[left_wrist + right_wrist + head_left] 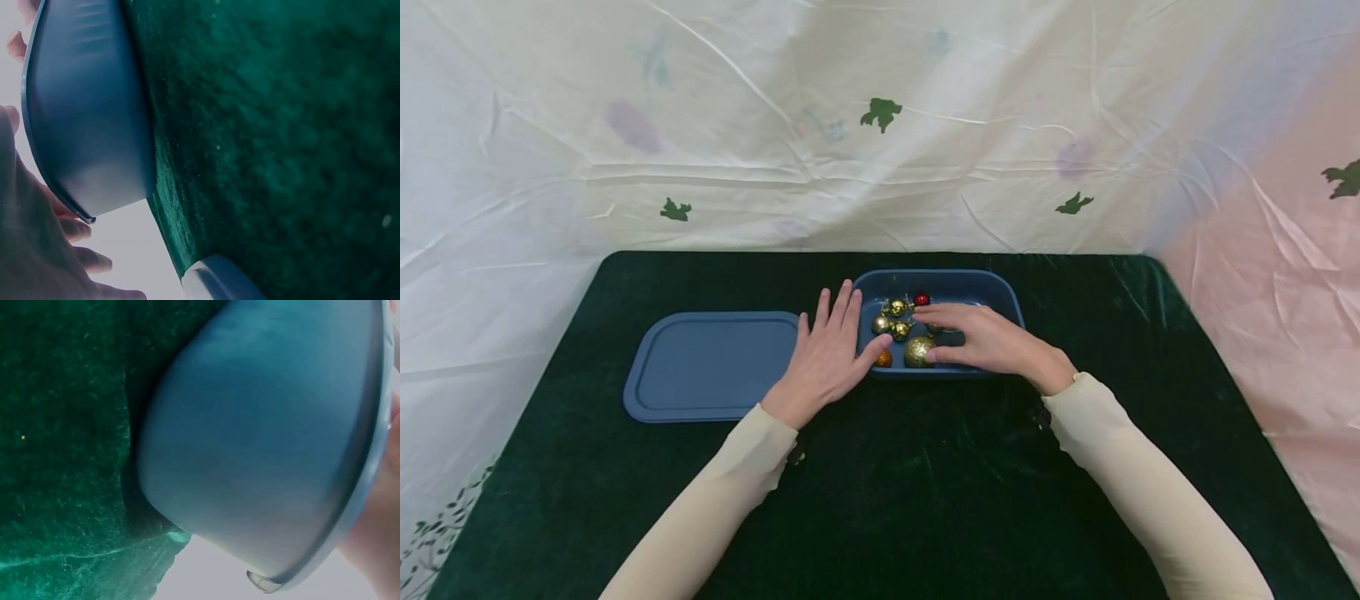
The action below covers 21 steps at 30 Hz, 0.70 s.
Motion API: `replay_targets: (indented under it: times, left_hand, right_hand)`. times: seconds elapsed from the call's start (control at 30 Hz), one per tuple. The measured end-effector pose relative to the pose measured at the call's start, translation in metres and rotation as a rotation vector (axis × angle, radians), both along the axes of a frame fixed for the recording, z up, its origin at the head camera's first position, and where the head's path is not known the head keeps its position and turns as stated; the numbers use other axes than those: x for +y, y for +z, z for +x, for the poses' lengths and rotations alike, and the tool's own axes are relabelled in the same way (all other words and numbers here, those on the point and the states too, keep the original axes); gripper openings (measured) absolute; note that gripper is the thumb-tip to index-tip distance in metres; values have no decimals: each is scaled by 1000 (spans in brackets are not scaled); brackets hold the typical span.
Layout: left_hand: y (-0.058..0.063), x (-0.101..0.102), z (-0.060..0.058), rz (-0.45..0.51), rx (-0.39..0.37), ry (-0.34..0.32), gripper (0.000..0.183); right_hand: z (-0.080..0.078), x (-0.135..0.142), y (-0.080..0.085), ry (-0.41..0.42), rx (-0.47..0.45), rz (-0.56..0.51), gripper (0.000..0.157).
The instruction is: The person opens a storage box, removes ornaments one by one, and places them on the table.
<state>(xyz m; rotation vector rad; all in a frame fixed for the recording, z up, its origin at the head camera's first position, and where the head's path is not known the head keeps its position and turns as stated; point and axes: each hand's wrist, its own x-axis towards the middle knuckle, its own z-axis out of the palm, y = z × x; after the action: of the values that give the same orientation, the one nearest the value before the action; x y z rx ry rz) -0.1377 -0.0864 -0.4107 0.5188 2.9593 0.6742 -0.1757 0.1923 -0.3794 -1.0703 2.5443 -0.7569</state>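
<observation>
The box [973, 290] was a muted slate blue, and the lid [711, 367] matched it. Among the baubles, one large ball [917, 353] wore sparkling gold glitter, one small ball [897, 307] was mirror-bright yellow gold, another [881, 324] a softer, paler gold, one [921, 298] deep red and one [883, 359] orange. Dark green velvet [917, 500] covered the counter. Both sleeves [1150, 483] were plain cream. The backdrop [820, 75] was off-white with scattered green motifs [881, 114] and faint mauve and blue blotches, turning pink at the right.
</observation>
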Motion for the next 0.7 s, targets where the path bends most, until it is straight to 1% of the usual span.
replay_targets:
  times: [0.33, 0.53, 0.7]
  left_hand:
    - [-3, 2, -1, -12, -11, 4, 96]
    - [-5, 2, -1, -11, 2, 7, 97]
    - [-6, 2, -1, -11, -1, 14, 97]
  right_hand:
    - [-4, -2, -5, 14, -57, -15, 58]
    - [-6, -4, -9, 9, -101, 9, 56]
    - [-7, -5, -11, 28, -117, 33, 53]
